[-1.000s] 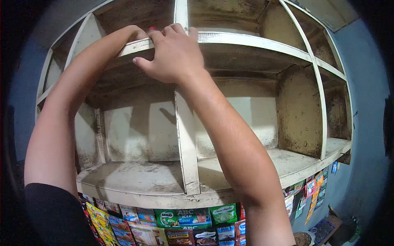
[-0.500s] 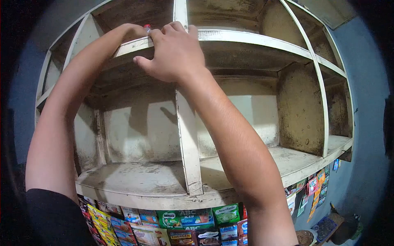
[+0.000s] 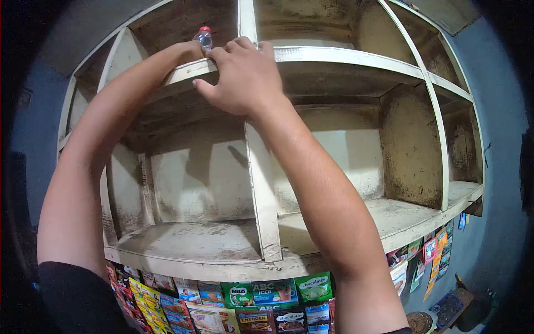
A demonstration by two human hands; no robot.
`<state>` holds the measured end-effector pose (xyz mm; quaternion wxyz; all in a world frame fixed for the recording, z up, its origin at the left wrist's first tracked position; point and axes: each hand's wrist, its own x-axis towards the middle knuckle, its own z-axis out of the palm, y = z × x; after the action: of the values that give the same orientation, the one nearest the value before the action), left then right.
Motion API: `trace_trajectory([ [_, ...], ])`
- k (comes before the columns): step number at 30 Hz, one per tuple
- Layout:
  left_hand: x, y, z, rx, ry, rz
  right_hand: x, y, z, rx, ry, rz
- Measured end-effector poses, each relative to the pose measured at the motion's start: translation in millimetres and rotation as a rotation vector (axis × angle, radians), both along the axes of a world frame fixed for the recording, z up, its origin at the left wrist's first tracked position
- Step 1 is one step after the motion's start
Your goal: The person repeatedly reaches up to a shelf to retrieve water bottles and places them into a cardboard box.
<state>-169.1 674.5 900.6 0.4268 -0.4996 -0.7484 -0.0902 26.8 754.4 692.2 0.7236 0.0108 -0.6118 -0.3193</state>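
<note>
A clear plastic bottle (image 3: 205,40) with a red cap stands up from behind the front edge of the upper shelf (image 3: 192,70), in the upper left compartment. My left hand (image 3: 192,52) reaches over that edge and is closed around the bottle's lower part; its fingers are mostly hidden. Beside it, my right hand (image 3: 245,78) rests on the shelf's front edge where the upright divider (image 3: 261,189) crosses. Its fingers lie over the edge and the thumb sticks out to the left, with no loose thing held.
The white wooden shelf unit has stained compartments, with a lower shelf board (image 3: 189,242) under my arms. Sachet packets (image 3: 256,295) hang in rows below it. More packets (image 3: 436,250) hang by the blue wall (image 3: 500,122), above a dark tray (image 3: 448,309).
The bottle has risen beside my left hand, so more of it shows above the shelf edge. My right hand stays on the edge. The view has shifted slightly.
</note>
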Motion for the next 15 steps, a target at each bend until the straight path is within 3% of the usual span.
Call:
trace_trajectory([
  [7, 44.4, -47.5, -23.8, 0.462, 0.053, -0.258, 3.2, -0.9, 0.1, -0.003, -0.047, 0.081],
  [12, 89.7, -109.6, -56.7, 0.606, 0.442, -0.45, 9.8, -6.1, 0.7, -0.075, -0.089, 0.016],
  [13, 108.6, -124.9, -77.9, 0.613, 0.434, -0.435, 10.8, -6.7, 1.3, -0.096, -0.105, 0.001],
  [15, 143.3, -150.3, -123.3, 0.562, 0.1, -0.599, 9.5, -1.9, 3.7, -0.062, -0.129, 0.018],
])
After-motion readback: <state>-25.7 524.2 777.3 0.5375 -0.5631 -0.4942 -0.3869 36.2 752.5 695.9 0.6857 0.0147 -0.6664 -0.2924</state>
